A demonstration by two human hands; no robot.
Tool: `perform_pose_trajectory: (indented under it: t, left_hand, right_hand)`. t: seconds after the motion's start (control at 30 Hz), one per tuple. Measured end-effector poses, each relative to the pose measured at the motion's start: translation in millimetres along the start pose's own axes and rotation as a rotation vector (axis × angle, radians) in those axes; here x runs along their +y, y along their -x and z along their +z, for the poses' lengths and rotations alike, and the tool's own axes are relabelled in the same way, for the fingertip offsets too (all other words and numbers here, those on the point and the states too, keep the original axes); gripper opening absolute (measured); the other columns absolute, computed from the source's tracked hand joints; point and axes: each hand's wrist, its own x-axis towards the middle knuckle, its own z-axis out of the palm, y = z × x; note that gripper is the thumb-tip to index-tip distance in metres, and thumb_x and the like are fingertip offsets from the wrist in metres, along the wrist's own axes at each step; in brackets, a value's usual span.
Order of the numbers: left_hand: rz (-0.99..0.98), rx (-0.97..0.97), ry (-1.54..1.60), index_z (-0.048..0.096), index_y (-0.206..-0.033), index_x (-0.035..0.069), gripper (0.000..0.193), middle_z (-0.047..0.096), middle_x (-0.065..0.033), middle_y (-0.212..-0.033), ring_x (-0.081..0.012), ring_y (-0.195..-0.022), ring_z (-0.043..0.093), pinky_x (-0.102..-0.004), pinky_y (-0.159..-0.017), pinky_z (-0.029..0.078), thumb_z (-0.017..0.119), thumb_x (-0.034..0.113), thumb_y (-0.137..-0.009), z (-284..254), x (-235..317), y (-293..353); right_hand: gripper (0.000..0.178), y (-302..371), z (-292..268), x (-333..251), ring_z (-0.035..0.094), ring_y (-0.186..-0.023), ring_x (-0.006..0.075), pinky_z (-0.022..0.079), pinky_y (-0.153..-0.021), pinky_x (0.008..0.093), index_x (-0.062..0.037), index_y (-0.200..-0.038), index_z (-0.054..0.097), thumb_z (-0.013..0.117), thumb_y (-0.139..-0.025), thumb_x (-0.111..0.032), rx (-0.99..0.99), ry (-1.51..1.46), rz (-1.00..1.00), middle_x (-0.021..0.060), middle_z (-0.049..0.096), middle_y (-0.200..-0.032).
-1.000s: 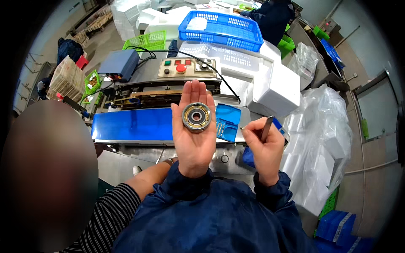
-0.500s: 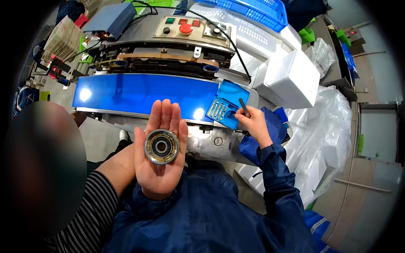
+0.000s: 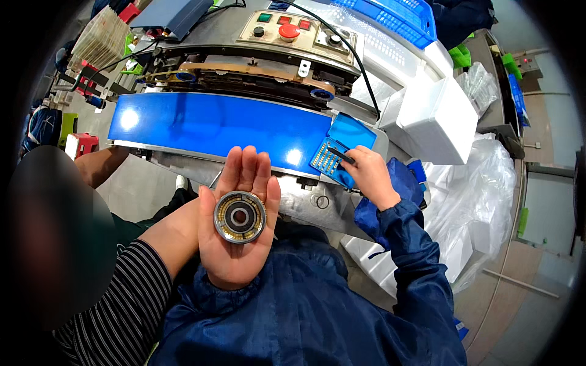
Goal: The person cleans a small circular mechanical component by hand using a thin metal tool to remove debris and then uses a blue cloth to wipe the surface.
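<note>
My left hand (image 3: 235, 262) is held palm up with its fingers stretched flat. On that palm it holds a round metal wheel (image 3: 240, 217) with a dark hub, a centre hole and small brass pieces around its ring. To the right, my right hand (image 3: 372, 177) pinches dark tweezers (image 3: 340, 155). Their tips reach over an open blue plastic case (image 3: 357, 131), above rows of tiny gold-coloured pieces (image 3: 323, 160). Whether the tips grip a piece is too small to tell. Part of the case is hidden by my right hand.
Behind the case runs a blue conveyor belt (image 3: 213, 125) on a machine with a control panel (image 3: 299, 33). A thin ring (image 3: 321, 202) lies on the metal surface. White foam boxes (image 3: 436, 119) stand right. A striped-sleeved person's arm (image 3: 174, 238) is close at left.
The view has shifted slightly. My right hand has turned the tweezers from the case's near right corner to over the rows of small pieces. My left hand still carries the wheel.
</note>
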Motion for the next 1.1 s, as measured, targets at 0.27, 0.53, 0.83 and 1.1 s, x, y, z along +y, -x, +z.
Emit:
perform_pose_trajectory:
  t: [0.27, 0.53, 0.83, 1.1]
  left_hand:
    - [0.013, 0.005, -0.022, 0.027, -0.141, 0.007, 0.052, 0.033, -0.0080, -0.144, -0.0211, -0.137, 0.024, -0.0382, -0.113, 0.021, 0.031, 0.038, -0.099, 1, 4, -1]
    - [0.018, 0.009, -0.061, 0.029, -0.140, 0.006, 0.052, 0.035, -0.0073, -0.143, -0.0204, -0.136, 0.026, -0.0373, -0.113, 0.021, 0.032, 0.037, -0.099, 0, 10, 2]
    - [0.022, -0.006, -0.100, 0.029, -0.140, 0.005, 0.052, 0.034, -0.0079, -0.144, -0.0203, -0.137, 0.025, -0.0366, -0.113, 0.020, 0.030, 0.037, -0.099, -2, 9, 3]
    - [0.018, -0.011, -0.097, 0.029, -0.140, 0.006, 0.051, 0.034, -0.0072, -0.144, -0.0200, -0.137, 0.024, -0.0367, -0.114, 0.019, 0.032, 0.037, -0.099, -10, 12, 3]
  right_hand:
    - [0.011, -1, 2, -1, 0.058, -0.073, 0.0331, 0.046, -0.064, 0.0410, -0.0030, -0.080, 0.060, 0.066, -0.076, -0.012, -0.001, 0.089, -0.041, 0.0127, 0.056, -0.077]
    - [0.012, -9, 0, -13, 0.059, -0.074, 0.0328, 0.048, -0.064, 0.0425, -0.0047, -0.080, 0.059, 0.065, -0.075, -0.014, -0.071, 0.250, -0.073, 0.0120, 0.055, -0.077]
    - [0.017, -8, -1, -11, 0.058, -0.077, 0.0340, 0.047, -0.067, 0.0430, -0.0017, -0.075, 0.058, 0.065, -0.077, -0.017, -0.114, 0.228, -0.049, 0.0141, 0.055, -0.075]
    - [0.015, 38, -16, -4, 0.044, -0.048, 0.0038, 0.033, -0.042, 0.0207, 0.0023, -0.093, 0.063, 0.063, -0.084, -0.010, 0.257, -1.050, 0.498, 0.0042, 0.060, -0.071]
